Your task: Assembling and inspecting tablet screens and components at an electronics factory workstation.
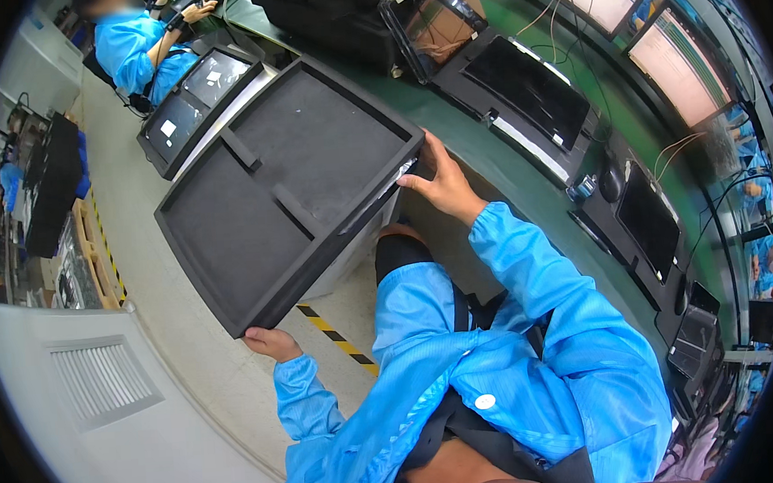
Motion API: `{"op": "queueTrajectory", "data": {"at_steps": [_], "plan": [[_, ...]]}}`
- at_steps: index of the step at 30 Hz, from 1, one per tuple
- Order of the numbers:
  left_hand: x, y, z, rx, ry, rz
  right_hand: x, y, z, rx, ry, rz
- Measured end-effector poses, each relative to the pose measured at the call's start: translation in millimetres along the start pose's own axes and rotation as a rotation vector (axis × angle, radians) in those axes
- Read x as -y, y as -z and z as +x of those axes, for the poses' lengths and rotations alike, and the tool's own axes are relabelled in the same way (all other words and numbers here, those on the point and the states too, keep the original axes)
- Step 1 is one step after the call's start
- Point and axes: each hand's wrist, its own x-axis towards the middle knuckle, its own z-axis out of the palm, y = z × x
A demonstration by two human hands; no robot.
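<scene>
Head view, clock positions by the frame unless stated: the black tray point(309, 140) lies at 10 o'clock, tilted, its rim held at two places. The left hand point(273, 344) grips the tray's 7 o'clock corner; the right hand point(445, 185) grips its 3 o'clock edge. Fingers of both are curled closed to the rim's thickness, partly hidden; whether anything supports the tray from below cannot be told.

Clearance: pale floor point(151, 229) runs past the tray's 9 o'clock side, with a louvred white panel point(107, 374) at 8 o'clock. The green table point(478, 152) stands near the right hand, from 1 to 3 o'clock. A second tray point(176, 152) sits just beyond the held one, at 10 to 11 o'clock.

Condition: matte, foam-like surface; rectangular, raised rim, two shallow recesses parted by a broken rib. Pale specks mark the far recess. Shiny film shows beside the right thumb.
</scene>
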Motion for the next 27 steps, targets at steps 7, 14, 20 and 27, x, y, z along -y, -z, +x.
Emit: {"op": "queueTrajectory", "data": {"at_steps": [7, 14, 20, 27], "plan": [[-77.2, -24.2, 19.7, 0.041, 0.032, -0.022, 4.0, 6.4, 11.4, 0.020, -0.108, 0.008], [-85.7, -34.1, 17.2, -0.021, 0.048, -0.108, 6.8, -12.1, 23.1, -0.107, -0.276, 0.039], [-79.4, -27.8, 21.4, 0.068, -0.019, -0.032, 14.6, -42.7, 33.0, -0.325, -0.276, -0.323], [-95.2, -27.9, 61.5, 0.079, 0.275, 0.032, 15.5, -49.4, 14.9, -0.350, -0.160, -0.408]]}}
